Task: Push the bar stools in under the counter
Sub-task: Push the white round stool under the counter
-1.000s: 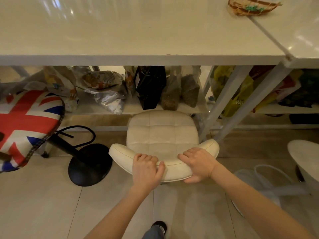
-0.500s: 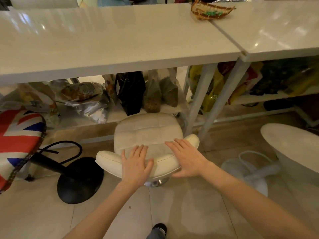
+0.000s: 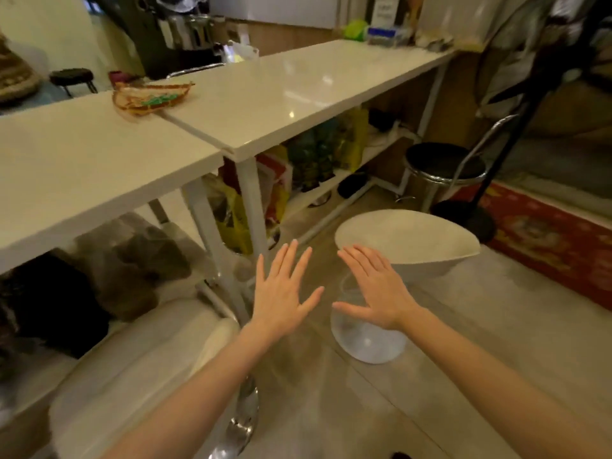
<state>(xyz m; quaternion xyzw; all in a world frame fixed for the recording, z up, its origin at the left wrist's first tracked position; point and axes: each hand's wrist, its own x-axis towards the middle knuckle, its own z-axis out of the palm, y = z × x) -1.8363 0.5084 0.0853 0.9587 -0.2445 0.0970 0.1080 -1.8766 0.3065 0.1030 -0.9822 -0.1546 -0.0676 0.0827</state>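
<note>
A cream padded bar stool [image 3: 132,366] stands at the lower left, its seat partly under the white counter [image 3: 99,167]. A second white stool with a bowl-shaped seat [image 3: 410,240] stands out on the floor to the right, away from the counter, on a round white base [image 3: 367,339]. My left hand [image 3: 281,293] and my right hand [image 3: 374,289] are in the air between the two stools, fingers straight and spread, holding nothing. My right fingertips are close to the near rim of the white stool; whether they touch it is unclear.
Bags and packets fill the shelf under the counter [image 3: 298,180]. A wicker basket [image 3: 152,97] lies on the countertop. A black round stool [image 3: 443,164] stands at the counter's far end, next to a fan stand base [image 3: 463,220]. A red rug [image 3: 556,233] covers the right floor.
Both hands let go of the cream stool's backrest and moved right, opening flat. The view swung right, and the white bowl-seat stool now sits in front of my hands.
</note>
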